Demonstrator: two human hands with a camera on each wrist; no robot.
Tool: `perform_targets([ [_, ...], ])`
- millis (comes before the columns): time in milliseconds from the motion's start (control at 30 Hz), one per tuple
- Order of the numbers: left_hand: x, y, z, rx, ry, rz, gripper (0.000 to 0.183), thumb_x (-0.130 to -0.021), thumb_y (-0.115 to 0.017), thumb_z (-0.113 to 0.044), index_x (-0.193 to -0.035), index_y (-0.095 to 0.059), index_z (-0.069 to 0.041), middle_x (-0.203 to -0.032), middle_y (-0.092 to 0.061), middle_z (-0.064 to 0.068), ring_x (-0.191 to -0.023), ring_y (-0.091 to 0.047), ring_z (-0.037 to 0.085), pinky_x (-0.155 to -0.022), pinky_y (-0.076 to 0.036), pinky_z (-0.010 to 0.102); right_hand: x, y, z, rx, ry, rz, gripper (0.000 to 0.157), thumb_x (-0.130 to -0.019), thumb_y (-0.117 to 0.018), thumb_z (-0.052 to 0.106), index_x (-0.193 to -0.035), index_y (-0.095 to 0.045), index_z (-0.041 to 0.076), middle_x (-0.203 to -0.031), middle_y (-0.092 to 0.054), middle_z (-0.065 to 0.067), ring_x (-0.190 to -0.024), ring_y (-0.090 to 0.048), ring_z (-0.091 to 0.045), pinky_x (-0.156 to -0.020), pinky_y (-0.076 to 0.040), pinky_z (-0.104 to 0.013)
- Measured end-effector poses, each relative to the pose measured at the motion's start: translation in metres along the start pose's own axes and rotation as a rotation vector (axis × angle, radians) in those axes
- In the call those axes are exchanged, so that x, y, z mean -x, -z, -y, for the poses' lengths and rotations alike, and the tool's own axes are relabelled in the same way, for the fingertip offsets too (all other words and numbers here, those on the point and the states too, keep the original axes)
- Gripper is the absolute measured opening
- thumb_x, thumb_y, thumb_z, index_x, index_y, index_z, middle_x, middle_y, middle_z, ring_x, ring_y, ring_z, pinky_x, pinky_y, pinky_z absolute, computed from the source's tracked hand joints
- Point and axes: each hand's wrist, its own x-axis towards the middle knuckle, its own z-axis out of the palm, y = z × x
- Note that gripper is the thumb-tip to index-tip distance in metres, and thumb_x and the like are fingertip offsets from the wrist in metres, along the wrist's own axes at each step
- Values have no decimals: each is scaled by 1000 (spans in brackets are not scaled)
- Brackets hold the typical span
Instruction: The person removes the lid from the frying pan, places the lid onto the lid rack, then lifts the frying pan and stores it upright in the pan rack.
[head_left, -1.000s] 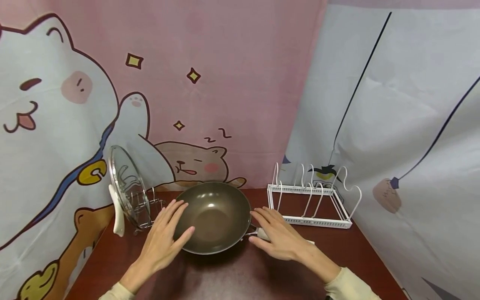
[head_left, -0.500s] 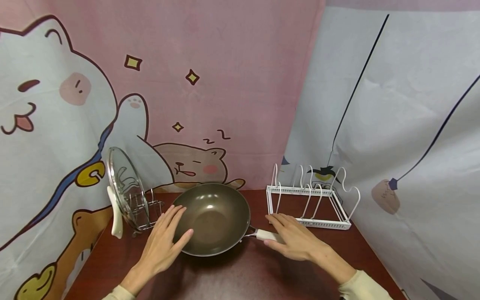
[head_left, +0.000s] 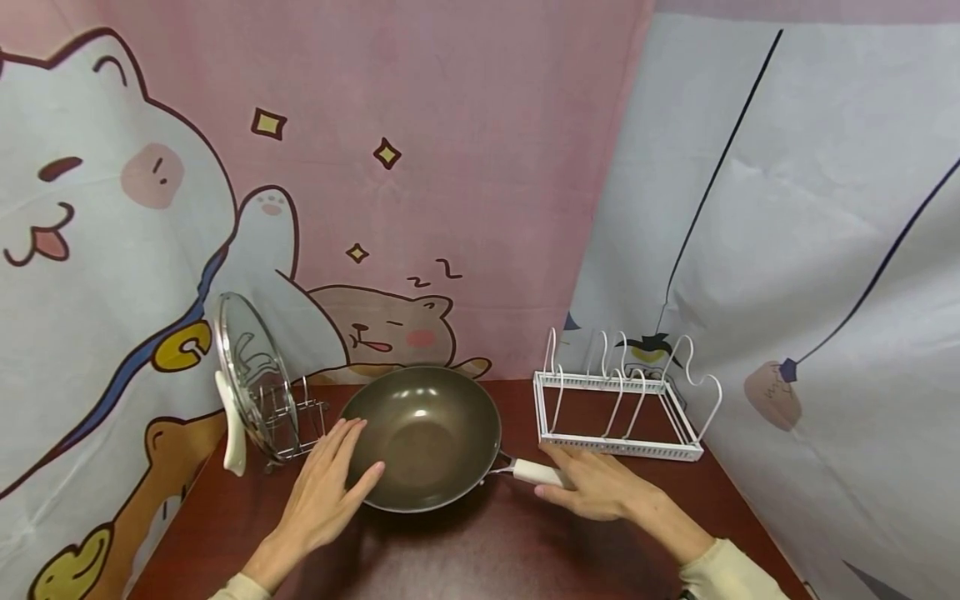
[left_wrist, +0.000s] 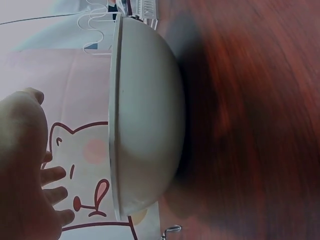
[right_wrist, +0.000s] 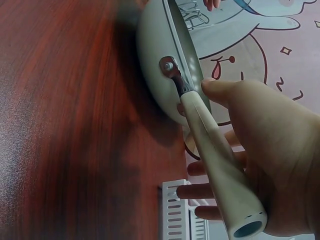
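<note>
A dark-bottomed wok with a pale outside sits upright on the table, its cream handle pointing right. My left hand hovers by the wok's left rim, fingers straight and thumb spread, holding nothing. In the left wrist view that hand stays apart from the wok's wall. Over the handle is my right hand, its fingers extended. The right wrist view shows the handle lying across the front of that hand, with fingers extended behind it, not wrapped around.
A glass lid with a cream handle leans upright in a metal wire stand at the left. To the right stands a white rack with several curved dividers. A printed curtain hangs behind the dark red table.
My right hand has shifted right from near the rim out along the handle, uncovering the handle's front part. The left hand has sunk slightly. The wok has not moved.
</note>
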Motion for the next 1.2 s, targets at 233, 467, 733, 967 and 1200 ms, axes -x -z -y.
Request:
perform_targets([
  [233, 2, 1, 1, -19, 26, 40, 72, -108, -75, -46, -165, -53, -8, -168, -59, 19, -163, -48, 45, -132, -36, 65, -2, -1, -1, -27, -1, 29, 79, -109, -59, 69, -163, -56, 11, -135, -80, -11, -117, -79, -27, -101, -65, -55],
  [467, 6, -27, 36, 6, -30, -7, 75, -109, -69, -57, -165, -54, -8, -167, -58, 21, -161, -49, 49, -131, -38, 69, -3, -1, -1, -47, 35, 52, 65, -110, -63, 64, -152, -63, 15, -93, -65, 13, -83, -60, -2, -74, -56, -37],
  [733, 12, -6, 17, -80, 66, 83, 83, -104, -77, -55, -163, -53, -1, -168, -54, 27, -162, -45, 51, -130, -37, 68, -3, 0, -1, -73, 59, 62, 55, -111, -64, 57, -147, -64, 16, -89, -60, 15, -79, -56, -1, -69, -51, -32],
  [967, 24, -5, 17, -129, 59, 81, 86, -101, -82, -54, -160, -55, 2, -166, -56, 29, -159, -49, 52, -125, -44, 71, -3, -1, -1, -92, 71, 54, 52, -112, -65, 55, -145, -66, 15, -88, -60, 16, -78, -55, 0, -70, -51, -31],
  [1200, 34, -5, 16, -140, 96, 93, 86, -101, -81, -55, -159, -57, 3, -167, -55, 30, -156, -53, 50, -124, -45, 71, -3, -2, -1, -117, 102, 38, 42, -113, -65, 51, -137, -69, 17, -84, -57, 18, -75, -53, 1, -69, -49, -28],
])
